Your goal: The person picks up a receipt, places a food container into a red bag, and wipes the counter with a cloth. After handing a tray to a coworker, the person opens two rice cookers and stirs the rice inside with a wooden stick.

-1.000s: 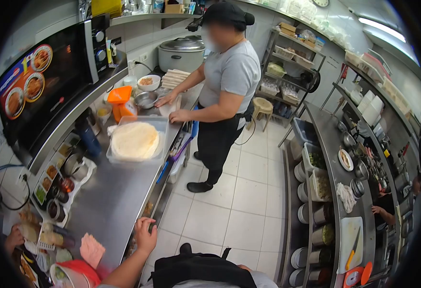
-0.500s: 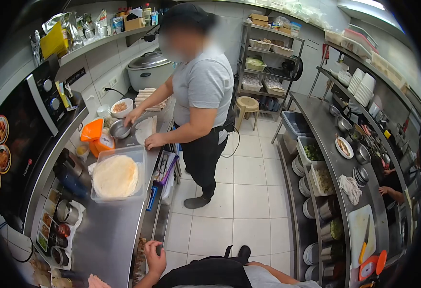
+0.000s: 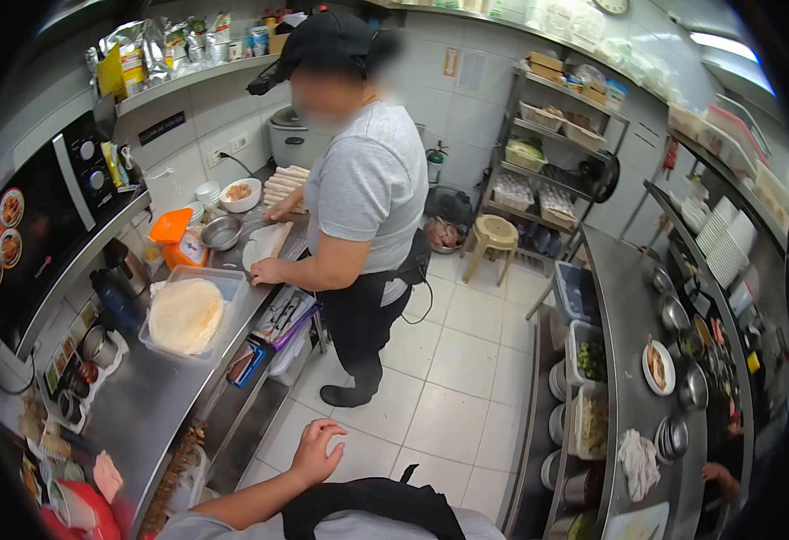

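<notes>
My left hand [image 3: 316, 454] hangs over the floor in front of my black apron [image 3: 372, 513], with its fingers loosely bent and apart. Nothing shows in it. My right hand is out of the picture. Left of my hand runs the steel counter [image 3: 147, 423]. On it a clear plastic tub [image 3: 233, 297] holds a stack of round, pale wrappers [image 3: 186, 317]. Farther along, a co-worker [image 3: 363, 189] bends over the counter with a hand on a pale wrapper [image 3: 267, 243]. Rolled pieces [image 3: 286, 187] lie beyond it.
An orange scale [image 3: 179, 238], a metal bowl [image 3: 222, 232] and a bowl of filling [image 3: 240, 193] stand by the wall. A microwave [image 3: 39, 229] is at left. At right stands another steel counter [image 3: 624, 360] with a plate of food [image 3: 657, 367]. A stool [image 3: 492, 238] sits by the back shelves.
My view has turned and shifted. My left hand has moved away from the counter edge, out over the floor. The co-worker's far hand has moved from the metal bowl towards the rolled pieces.
</notes>
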`<control>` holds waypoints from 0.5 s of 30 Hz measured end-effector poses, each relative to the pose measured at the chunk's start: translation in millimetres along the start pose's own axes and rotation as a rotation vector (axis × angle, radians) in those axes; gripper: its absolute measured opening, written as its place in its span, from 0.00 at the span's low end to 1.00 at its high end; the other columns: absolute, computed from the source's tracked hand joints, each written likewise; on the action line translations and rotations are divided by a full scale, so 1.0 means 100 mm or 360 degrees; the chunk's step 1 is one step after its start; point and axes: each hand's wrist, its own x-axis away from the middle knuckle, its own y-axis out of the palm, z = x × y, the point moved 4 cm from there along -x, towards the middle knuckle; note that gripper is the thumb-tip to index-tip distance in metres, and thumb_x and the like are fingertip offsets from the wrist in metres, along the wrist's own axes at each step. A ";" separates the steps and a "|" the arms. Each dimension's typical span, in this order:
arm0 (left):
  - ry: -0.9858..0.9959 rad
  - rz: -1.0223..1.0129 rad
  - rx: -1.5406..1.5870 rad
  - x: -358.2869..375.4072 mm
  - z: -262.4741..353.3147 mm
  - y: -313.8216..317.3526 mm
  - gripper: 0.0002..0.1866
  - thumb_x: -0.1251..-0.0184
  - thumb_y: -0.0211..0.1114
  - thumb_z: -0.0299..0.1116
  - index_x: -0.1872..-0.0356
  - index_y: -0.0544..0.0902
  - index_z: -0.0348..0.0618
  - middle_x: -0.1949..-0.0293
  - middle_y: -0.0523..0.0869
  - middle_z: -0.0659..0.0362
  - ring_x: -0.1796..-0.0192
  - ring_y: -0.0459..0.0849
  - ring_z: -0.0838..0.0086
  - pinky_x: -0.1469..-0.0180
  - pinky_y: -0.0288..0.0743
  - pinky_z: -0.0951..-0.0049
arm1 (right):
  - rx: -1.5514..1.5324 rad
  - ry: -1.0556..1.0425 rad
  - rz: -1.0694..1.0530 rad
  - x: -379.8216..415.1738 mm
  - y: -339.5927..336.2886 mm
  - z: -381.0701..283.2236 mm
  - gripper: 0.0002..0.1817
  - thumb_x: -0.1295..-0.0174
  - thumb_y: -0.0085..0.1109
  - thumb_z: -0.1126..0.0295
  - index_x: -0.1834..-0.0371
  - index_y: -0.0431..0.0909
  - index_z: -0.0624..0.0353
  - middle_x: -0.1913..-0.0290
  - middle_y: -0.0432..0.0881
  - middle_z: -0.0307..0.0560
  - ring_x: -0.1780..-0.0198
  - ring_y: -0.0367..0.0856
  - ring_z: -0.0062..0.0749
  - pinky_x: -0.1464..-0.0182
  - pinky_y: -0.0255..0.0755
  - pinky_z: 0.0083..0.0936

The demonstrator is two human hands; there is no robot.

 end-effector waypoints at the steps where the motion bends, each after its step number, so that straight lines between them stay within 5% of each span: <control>1: -0.0029 0.0035 -0.0016 -0.06 0.09 0.01 0.14 0.44 0.67 0.27 0.55 0.80 0.48 0.48 0.74 0.52 0.45 0.74 0.55 0.40 0.68 0.61 | 0.0026 0.0003 -0.0015 -0.06 -0.10 0.08 0.23 0.46 0.51 0.77 0.51 0.86 0.39 0.50 0.85 0.46 0.49 0.83 0.41 0.46 0.76 0.32; 7: -0.0176 0.0083 -0.0306 0.16 0.23 -0.18 0.11 0.42 0.66 0.31 0.56 0.82 0.49 0.48 0.76 0.54 0.44 0.75 0.57 0.40 0.68 0.60 | 0.0308 -0.0047 -0.0099 -0.52 -0.70 0.18 0.25 0.47 0.51 0.79 0.51 0.86 0.37 0.49 0.85 0.45 0.48 0.83 0.41 0.46 0.76 0.32; 15: -0.0768 0.0689 -0.0326 1.80 0.00 -0.78 0.09 0.41 0.66 0.28 0.60 0.83 0.49 0.50 0.78 0.54 0.45 0.77 0.58 0.42 0.70 0.61 | 0.0762 -0.0072 -0.0129 -0.82 -1.00 -0.34 0.27 0.48 0.50 0.80 0.51 0.86 0.35 0.48 0.85 0.44 0.47 0.83 0.41 0.46 0.76 0.31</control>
